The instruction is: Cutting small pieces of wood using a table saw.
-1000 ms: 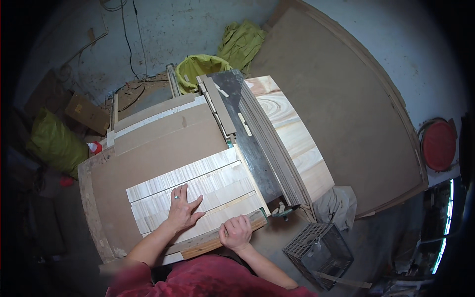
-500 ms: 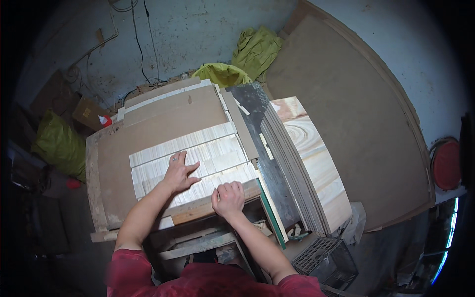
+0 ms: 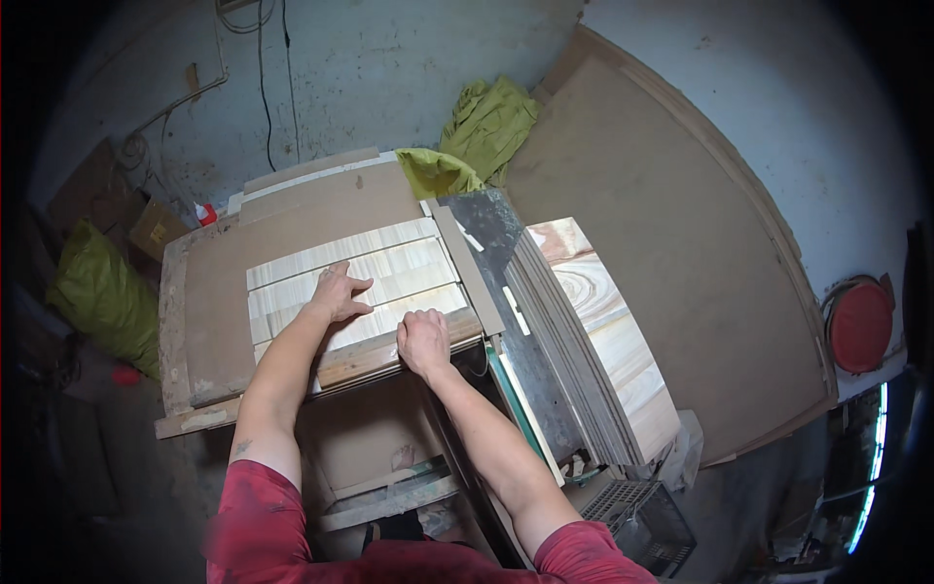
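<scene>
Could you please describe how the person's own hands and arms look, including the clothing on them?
The left hand and right hand are without gloves, and the forearms are uncovered. The left sleeve and right sleeve are short and mottled red. A small dark mark, perhaps a tattoo, shows near the left sleeve.

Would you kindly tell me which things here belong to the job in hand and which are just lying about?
Apparently in use:
light boards, under the left hand
wooden strip, right hand curled on it
brown sheet beneath

Apparently lying about:
green sack, left
dark crate
red-topped bottle
</scene>
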The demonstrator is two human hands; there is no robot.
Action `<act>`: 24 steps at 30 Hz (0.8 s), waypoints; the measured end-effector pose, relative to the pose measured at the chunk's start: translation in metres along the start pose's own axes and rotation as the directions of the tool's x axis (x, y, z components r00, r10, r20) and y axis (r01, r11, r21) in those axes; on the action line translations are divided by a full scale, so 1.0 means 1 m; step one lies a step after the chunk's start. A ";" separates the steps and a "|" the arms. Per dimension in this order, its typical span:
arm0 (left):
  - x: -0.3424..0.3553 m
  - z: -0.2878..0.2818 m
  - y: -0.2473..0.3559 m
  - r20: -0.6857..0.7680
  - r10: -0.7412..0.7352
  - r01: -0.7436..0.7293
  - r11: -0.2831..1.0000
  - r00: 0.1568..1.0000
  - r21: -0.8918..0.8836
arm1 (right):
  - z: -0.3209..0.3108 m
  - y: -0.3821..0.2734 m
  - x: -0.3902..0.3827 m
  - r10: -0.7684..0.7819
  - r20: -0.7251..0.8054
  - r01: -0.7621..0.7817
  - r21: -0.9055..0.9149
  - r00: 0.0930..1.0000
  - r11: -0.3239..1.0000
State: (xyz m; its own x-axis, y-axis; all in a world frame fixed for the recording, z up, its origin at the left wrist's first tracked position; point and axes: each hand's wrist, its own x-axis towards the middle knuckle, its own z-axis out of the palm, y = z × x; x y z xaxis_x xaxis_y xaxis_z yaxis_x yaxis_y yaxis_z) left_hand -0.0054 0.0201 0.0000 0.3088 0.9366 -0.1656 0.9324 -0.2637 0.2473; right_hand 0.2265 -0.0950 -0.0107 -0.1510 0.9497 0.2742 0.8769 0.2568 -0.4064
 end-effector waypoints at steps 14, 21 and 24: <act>-0.175 0.057 0.111 -0.092 0.149 -0.149 0.989 0.984 0.017 | -0.075 0.002 -0.197 -0.006 -0.124 0.004 -0.014 0.992 1.000; -0.288 0.072 0.173 -0.157 0.174 -0.195 0.973 0.972 -0.126 | -0.127 0.005 -0.317 -0.041 -0.185 0.041 -0.002 0.982 0.999; -0.324 0.087 0.192 -0.187 0.225 -0.246 0.964 0.956 -0.100 | -0.139 0.006 -0.355 -0.050 -0.191 0.058 0.037 0.980 0.998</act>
State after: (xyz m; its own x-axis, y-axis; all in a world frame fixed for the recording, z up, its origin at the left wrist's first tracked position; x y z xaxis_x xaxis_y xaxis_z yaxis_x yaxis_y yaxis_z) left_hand 0.0900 -0.3543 0.0185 0.4699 0.8794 0.0759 0.8040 -0.4619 0.3744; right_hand 0.3488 -0.4556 0.0111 -0.1043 0.8841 0.4556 0.8491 0.3177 -0.4220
